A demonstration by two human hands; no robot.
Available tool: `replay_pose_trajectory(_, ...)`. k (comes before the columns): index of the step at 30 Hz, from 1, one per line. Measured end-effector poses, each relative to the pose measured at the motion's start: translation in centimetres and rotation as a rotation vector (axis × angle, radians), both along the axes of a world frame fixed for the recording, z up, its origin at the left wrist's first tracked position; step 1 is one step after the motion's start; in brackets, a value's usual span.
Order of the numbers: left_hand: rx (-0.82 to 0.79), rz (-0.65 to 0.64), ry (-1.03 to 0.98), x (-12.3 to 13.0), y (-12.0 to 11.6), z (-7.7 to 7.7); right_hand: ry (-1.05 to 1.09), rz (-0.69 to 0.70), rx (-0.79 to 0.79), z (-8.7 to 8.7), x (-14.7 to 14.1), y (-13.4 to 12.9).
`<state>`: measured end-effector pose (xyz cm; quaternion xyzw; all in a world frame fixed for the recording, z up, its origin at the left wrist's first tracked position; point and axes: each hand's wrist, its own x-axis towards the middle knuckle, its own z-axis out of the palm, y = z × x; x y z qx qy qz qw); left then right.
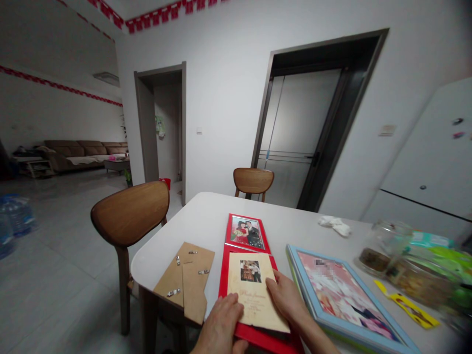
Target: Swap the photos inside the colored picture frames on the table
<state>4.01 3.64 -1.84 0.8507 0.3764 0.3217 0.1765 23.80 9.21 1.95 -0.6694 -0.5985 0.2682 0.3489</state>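
Observation:
A red photo frame (223, 281) lies on the table, its upper section showing a photo of a couple (246, 231). Over its lower section is a cream printed insert card (254, 307) with a small picture near the top. My left hand (223, 324) is closed around the frame's lower left edge, fingertips touching the card. My right hand (287, 297) grips the card's right edge, thumb on top; its other fingers are mostly hidden. Left of the frame lies a brown backing board (195, 285) with several metal clips and a stand leg.
A blue-framed picture (306, 290) lies close to my right forearm. Beyond it are glass jars (376, 250), a yellow packet (415, 309) and a crumpled white tissue (335, 225). Wooden chairs (132, 214) stand at the left and far sides of the white table (210, 211).

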Motion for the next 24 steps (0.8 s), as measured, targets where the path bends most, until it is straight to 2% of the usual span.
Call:
replay_pose_trajectory(2,-0.017,-0.008,0.01,0.0,0.0,0.1,-0.255,-0.004,0.023,0.4,0.1,-0.1)
replay_pose_trajectory(5,-0.043,-0.028,0.008,-0.1,-0.2,0.2,-0.536,-0.033,-0.038,0.7,-0.1,-0.6)
replay_pose_trajectory(8,-0.086,-0.024,-0.041,-1.0,-0.6,1.0,-0.703,-0.063,-0.077,0.7,-0.4,-1.1)
replay_pose_trajectory(10,-0.133,0.023,-0.036,-2.5,-0.8,1.9,-0.754,-0.064,-0.075,0.5,-0.4,-1.2)
replay_pose_trajectory(14,-0.242,0.237,0.169,-7.1,-0.2,3.3,-0.769,-0.064,-0.06,0.5,-0.3,-1.2)
replay_pose_trajectory(16,-0.232,0.389,0.272,-9.5,0.7,3.2,-0.743,-0.035,0.005,0.9,-1.0,-1.2)
replay_pose_trajectory(18,-0.196,0.535,0.327,-11.3,1.7,2.6,-0.672,0.061,0.109,1.4,-2.7,-1.6)
replay_pose_trajectory(20,-0.165,0.582,0.344,-12.3,2.3,2.1,-0.565,0.2,0.207,1.9,-5.5,-2.3)
replay_pose_trajectory(23,-0.112,0.536,0.325,-12.4,2.5,1.8,-0.45,0.369,0.275,1.8,-10.6,-3.5)
replay_pose_trajectory(24,-0.091,0.521,0.308,-12.4,2.3,1.8,-0.445,0.387,0.288,1.5,-12.1,-3.8)
